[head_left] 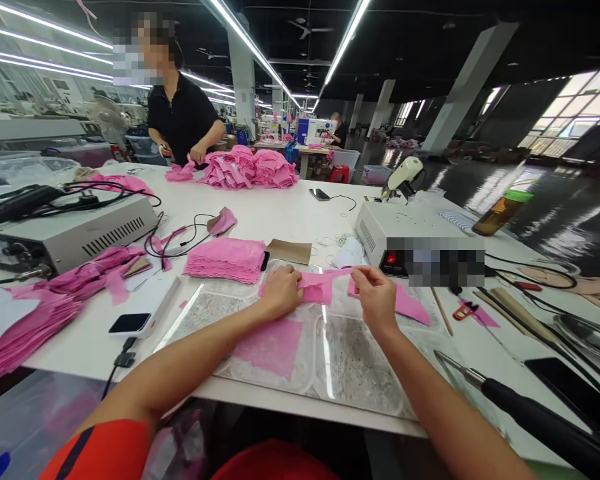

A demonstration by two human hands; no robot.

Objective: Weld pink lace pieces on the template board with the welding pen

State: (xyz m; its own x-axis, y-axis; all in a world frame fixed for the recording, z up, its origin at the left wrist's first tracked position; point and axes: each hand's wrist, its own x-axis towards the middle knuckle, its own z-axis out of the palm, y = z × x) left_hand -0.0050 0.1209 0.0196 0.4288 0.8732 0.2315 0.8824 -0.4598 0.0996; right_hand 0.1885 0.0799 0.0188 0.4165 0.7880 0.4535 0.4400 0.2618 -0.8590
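My right hand (375, 293) pinches the end of a narrow pink fabric strip (337, 273), which stretches left toward my other hand. With curled fingers, my left hand (283, 293) holds a pink fabric piece (321, 292) down on the clear-topped board (350, 360). Part of that piece is hidden beneath the hand. Another pink piece (414, 308) lies just right of my right hand. A flat pink square (275, 347) shows nearer to me on the board. Behind my left hand stands a neat stack of pink pieces (225, 260).
White-grey boxes stand left (95, 227) and right (420, 227). A black-handled tool (525, 407) lies front right, beside cables and a dark phone (575, 393). Pink bundles (45, 313) lie left. Across the table (300, 213), a person (185, 113) handles pink fabric beside a heap (250, 167).
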